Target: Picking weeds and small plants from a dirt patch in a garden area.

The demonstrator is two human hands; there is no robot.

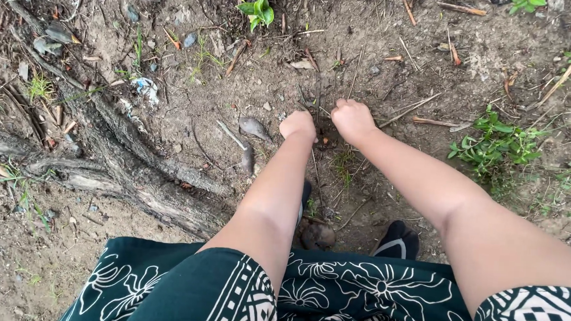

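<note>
Gripping: left hand (298,125) and right hand (352,120) are both curled shut, knuckles up, low on the bare soil (224,79) around thin stems (319,97); whether the fingers hold a stem I cannot tell
Risk: a brittle stem could snap, leaving its base buried
Obstacles: tree roots (123,152) to the left, loose twigs (431,121) beside the right hand
Nearby: green weeds (495,144), black sandal (398,241) below

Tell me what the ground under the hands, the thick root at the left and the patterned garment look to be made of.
Ground: dry, crumbly brown soil, matte, strewn with twigs and dead leaves. Root: rough grey-brown wood, with fibrous, cracked bark. Garment: looks like soft woven cloth, dark green with white printed flowers and bands; the exact fibre cannot be told. Both the left hand and right hand press into the soil.
</note>
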